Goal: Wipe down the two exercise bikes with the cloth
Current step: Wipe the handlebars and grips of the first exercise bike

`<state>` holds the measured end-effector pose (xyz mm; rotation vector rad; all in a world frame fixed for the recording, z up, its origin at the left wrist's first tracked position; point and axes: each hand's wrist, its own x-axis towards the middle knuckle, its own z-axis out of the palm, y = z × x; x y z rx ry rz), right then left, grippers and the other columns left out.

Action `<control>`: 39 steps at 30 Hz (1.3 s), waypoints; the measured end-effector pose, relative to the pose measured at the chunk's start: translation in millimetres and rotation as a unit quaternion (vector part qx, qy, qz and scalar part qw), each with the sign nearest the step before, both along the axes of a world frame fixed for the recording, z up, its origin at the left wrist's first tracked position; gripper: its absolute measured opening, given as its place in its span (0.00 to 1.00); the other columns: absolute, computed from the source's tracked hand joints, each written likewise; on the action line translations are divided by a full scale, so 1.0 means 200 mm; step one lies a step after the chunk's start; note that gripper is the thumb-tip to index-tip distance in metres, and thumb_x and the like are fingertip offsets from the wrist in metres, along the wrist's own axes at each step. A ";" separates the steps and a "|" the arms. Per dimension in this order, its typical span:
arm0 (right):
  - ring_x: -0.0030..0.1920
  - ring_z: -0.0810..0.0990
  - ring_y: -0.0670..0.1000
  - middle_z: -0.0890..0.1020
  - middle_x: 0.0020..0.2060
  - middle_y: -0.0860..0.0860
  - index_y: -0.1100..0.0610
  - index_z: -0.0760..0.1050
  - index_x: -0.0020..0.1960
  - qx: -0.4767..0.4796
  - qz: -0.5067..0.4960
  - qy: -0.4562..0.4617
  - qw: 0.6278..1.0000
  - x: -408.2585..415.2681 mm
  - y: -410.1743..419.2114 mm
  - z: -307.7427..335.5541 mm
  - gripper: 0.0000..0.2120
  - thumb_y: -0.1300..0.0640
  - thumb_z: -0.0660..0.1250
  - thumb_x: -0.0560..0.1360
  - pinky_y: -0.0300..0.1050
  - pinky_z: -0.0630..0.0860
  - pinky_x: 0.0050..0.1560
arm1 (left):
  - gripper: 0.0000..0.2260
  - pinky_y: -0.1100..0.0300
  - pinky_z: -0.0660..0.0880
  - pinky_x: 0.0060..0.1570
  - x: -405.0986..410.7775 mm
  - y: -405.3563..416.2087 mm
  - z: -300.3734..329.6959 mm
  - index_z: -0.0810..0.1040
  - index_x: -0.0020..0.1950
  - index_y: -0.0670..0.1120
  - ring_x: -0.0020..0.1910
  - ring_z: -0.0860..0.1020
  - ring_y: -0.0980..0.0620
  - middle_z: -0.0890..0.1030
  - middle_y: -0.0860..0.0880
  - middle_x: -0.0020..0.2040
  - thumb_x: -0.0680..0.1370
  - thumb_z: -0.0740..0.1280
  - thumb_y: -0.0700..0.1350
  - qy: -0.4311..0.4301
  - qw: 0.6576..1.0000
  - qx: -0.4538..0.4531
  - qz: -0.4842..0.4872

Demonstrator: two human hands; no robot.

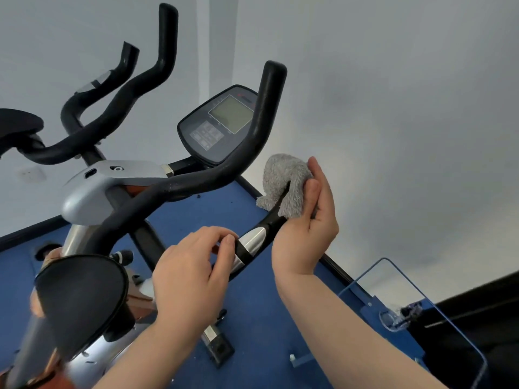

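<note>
The near exercise bike has black curved handlebars point(174, 189), a grey console point(222, 122) and a black saddle point(81, 293). My right hand point(306, 228) grips a fluffy grey cloth point(283, 183) wrapped round the tip of the bike's near right handlebar arm. Just below it, my left hand point(193, 270) holds the same bar beside its silver pulse sensor point(252, 242), fingers curled on it. The second bike's handlebars point(112, 108) and saddle point(16, 127) show at the upper left.
Blue floor point(261, 318) lies beneath the bike, with a black skirting along the white wall point(393, 108). A blue-framed clear panel point(407, 304) and dark equipment stand at the lower right. A small black part point(219, 346) lies on the floor.
</note>
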<state>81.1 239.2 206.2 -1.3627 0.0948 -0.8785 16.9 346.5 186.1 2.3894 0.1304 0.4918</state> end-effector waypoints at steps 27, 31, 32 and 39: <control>0.54 0.80 0.37 0.82 0.51 0.34 0.50 0.76 0.60 -0.033 0.073 0.068 0.994 -0.25 -0.12 -0.16 0.14 0.60 0.68 0.75 0.29 0.75 0.52 | 0.13 0.68 0.62 0.31 0.00 -0.01 -0.02 0.76 0.41 0.58 0.36 0.75 0.60 0.78 0.60 0.36 0.76 0.53 0.56 0.008 1.000 0.010 0.026; 0.59 0.79 0.51 0.81 0.55 0.53 0.61 0.78 0.58 -0.290 0.021 -0.065 0.955 -0.24 -0.23 -0.20 0.13 0.64 0.70 0.73 0.43 0.75 0.61 | 0.12 0.68 0.63 0.33 0.00 0.00 -0.03 0.76 0.42 0.58 0.40 0.75 0.61 0.79 0.61 0.38 0.76 0.54 0.57 0.007 1.000 0.004 0.023; 0.60 0.77 0.54 0.80 0.56 0.55 0.61 0.79 0.56 -0.344 0.014 -0.089 0.935 -0.22 -0.25 -0.19 0.12 0.64 0.69 0.73 0.50 0.73 0.64 | 0.12 0.69 0.64 0.35 0.00 0.00 -0.03 0.76 0.43 0.58 0.43 0.75 0.61 0.79 0.62 0.39 0.76 0.54 0.57 0.002 1.000 -0.007 0.022; 0.67 0.73 0.54 0.82 0.57 0.51 0.59 0.82 0.53 -0.540 0.089 -0.137 0.826 -0.19 -0.19 -0.20 0.10 0.57 0.64 0.79 0.57 0.58 0.73 | 0.08 0.60 0.73 0.46 -0.12 0.05 0.06 0.78 0.49 0.58 0.50 0.77 0.57 0.79 0.61 0.48 0.76 0.60 0.50 -0.073 0.980 -0.183 0.020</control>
